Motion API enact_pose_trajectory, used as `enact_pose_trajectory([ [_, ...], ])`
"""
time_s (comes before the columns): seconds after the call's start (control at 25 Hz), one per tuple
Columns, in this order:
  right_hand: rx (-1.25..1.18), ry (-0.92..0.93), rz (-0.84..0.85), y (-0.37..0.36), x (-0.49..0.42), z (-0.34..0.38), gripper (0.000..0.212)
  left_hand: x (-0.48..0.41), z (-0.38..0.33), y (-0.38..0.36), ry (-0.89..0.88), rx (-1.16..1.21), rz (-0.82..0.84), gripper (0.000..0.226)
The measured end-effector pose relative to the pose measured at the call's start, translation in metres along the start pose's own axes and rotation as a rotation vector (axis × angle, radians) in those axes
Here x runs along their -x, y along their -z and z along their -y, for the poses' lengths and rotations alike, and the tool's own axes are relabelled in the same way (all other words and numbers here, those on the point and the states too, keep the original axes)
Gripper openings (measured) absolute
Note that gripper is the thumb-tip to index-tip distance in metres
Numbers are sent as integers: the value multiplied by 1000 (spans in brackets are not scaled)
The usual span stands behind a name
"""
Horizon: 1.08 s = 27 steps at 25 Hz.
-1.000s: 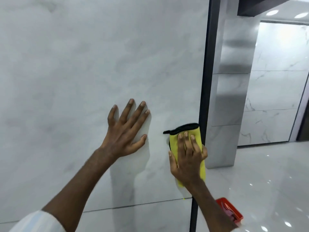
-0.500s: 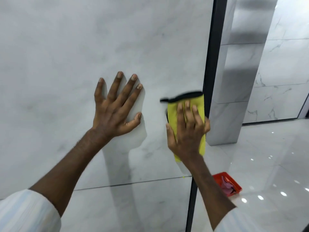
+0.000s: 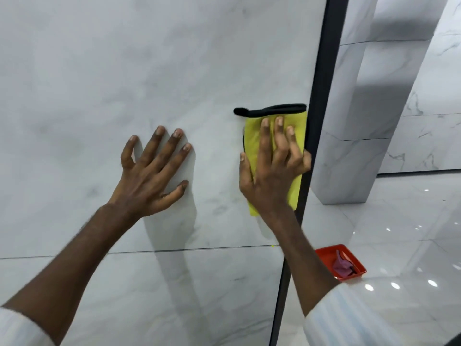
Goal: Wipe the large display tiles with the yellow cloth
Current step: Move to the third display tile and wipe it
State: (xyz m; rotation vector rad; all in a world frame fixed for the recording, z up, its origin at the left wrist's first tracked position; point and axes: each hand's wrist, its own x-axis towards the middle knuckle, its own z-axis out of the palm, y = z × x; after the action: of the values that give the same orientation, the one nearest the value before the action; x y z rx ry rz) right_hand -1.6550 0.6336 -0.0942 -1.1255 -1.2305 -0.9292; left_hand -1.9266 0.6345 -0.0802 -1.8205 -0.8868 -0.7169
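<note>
Mid-wipe, centre right of frame: my right grip (image 3: 272,168), fingers flat and spread, presses the black-edged yellow cloth (image 3: 252,136) against the large grey marbled display tile (image 3: 124,71), beside its black edge strip (image 3: 316,96). My left grip (image 3: 152,176), splayed, braces at centre. Next, I judge: sweep leftward with even pressure.

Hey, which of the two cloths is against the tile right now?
The yellow cloth, pressed to the large tile under the right hand. The purplish cloth lies in the red tray on the floor.
</note>
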Motion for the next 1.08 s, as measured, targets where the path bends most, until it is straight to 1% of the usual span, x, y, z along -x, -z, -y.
enact_pose_trajectory([
  [0.04,-1,9,-27,-5,1,-1,67,7,3,-4,-6,-34,3,75],
  [0.12,14,48,-25,-7,39,-11,70,10,6,-15,-17,-68,-35,76],
  [0.24,96,51,146,7,147,-33,84,8,0,-28,-11,-66,-136,76],
  [0.32,152,-19,233,13,194,-36,82,9,-2,-32,-14,-51,-174,75],
  [0.36,160,-71,243,12,200,-34,79,9,-1,-32,-12,-35,-186,75],
  [0.44,140,-136,246,9,180,-21,72,11,0,-32,-6,7,-199,74],
  [0.48,132,-132,223,5,157,-12,71,11,0,-31,-5,17,-204,74],
  [0.56,138,-88,116,-4,85,5,71,7,-5,-29,-11,46,-205,73],
  [0.68,141,-64,-9,-16,-10,50,72,11,1,-27,-31,86,-207,73],
  [0.76,170,-46,-21,-21,-16,65,72,13,1,-28,-30,117,-214,72],
  [0.84,187,-44,66,-23,45,65,71,13,0,-30,-33,135,-224,72],
  [0.96,192,-114,279,-7,180,62,68,12,0,-32,-43,134,-206,74],
  [1.0,157,-166,328,0,205,63,66,14,1,-31,-44,135,-197,75],
  [1.08,126,-194,361,2,199,60,66,13,4,-23,-51,177,-182,75],
])
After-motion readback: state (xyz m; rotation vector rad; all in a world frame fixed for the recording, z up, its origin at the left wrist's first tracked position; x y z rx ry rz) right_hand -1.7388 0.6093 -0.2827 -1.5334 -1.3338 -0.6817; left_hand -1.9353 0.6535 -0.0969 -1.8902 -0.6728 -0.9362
